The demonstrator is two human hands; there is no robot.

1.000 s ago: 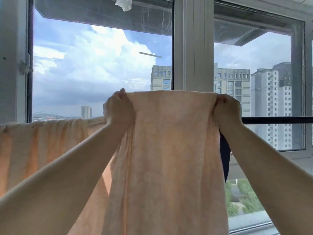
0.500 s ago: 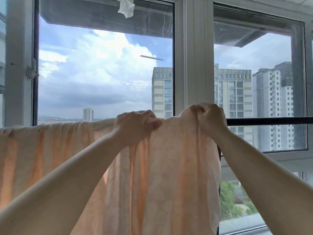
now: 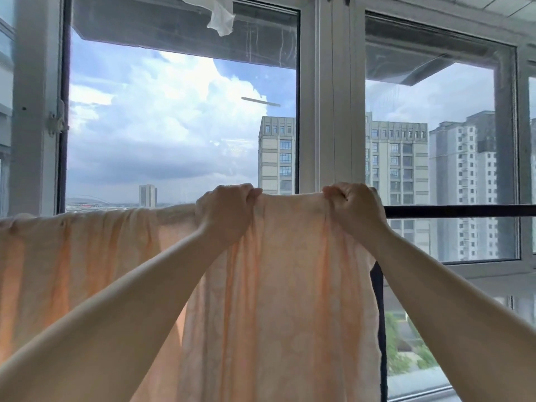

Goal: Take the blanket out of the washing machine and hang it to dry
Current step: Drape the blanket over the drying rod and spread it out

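The blanket, pale peach with a faint pattern, fills the lower middle and lower left of the frame. Its left part lies draped over the dark rail, gathered in soft folds that run to the left edge. Its right part hangs straight down as a long panel in the centre.

You hold the top edge of that panel with both hands at about rail height. Your left hand, just left of centre, is curled over the edge with the fingers wrapped round the cloth. Your right hand, right of centre, clenches a bunch of the edge in a fist. The cloth between your hands is stretched nearly flat.

To the right of your right hand the rail runs bare to the right edge of the frame. A dark upright strip shows just behind the blanket's right border, lower right; what it is cannot be told.

Behind it all stands the window frame, with tall buildings in the right half and clouds in the left. A scrap of white cloth hangs at top centre.
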